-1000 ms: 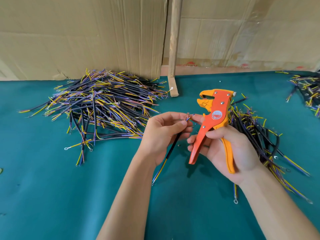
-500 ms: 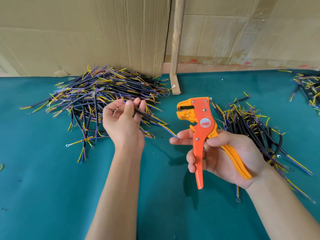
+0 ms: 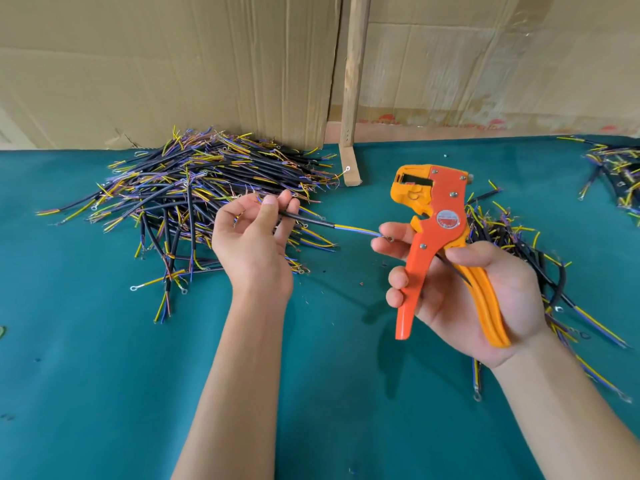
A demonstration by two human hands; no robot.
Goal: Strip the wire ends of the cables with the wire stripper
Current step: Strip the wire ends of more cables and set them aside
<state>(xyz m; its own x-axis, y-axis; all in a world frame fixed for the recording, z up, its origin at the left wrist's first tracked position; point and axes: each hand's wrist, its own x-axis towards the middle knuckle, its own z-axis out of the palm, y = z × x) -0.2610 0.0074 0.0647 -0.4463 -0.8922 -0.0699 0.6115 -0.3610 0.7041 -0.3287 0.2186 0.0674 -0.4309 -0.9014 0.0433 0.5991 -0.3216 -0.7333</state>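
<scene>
My left hand [image 3: 254, 237] pinches one black cable [image 3: 311, 221] near its frayed end, just in front of the big cable pile [image 3: 194, 188]. The cable runs right, its yellow and blue wires ending in a ring terminal that touches my right index fingertip. My right hand [image 3: 467, 285] grips the orange and yellow wire stripper [image 3: 434, 233] by its handles, jaws up and facing left, empty. A second pile of cables [image 3: 519, 244] lies behind my right hand.
The green table [image 3: 104, 358] backs onto cardboard sheets [image 3: 173, 64] and a wooden post [image 3: 351, 98]. A third cable heap [image 3: 616, 168] lies at the far right edge. Small wire scraps dot the cloth between my hands.
My left hand went to the big pile and came back right holding a cable, whose ring end now reaches my right index finger. The stripper has stayed upright in my right hand.
</scene>
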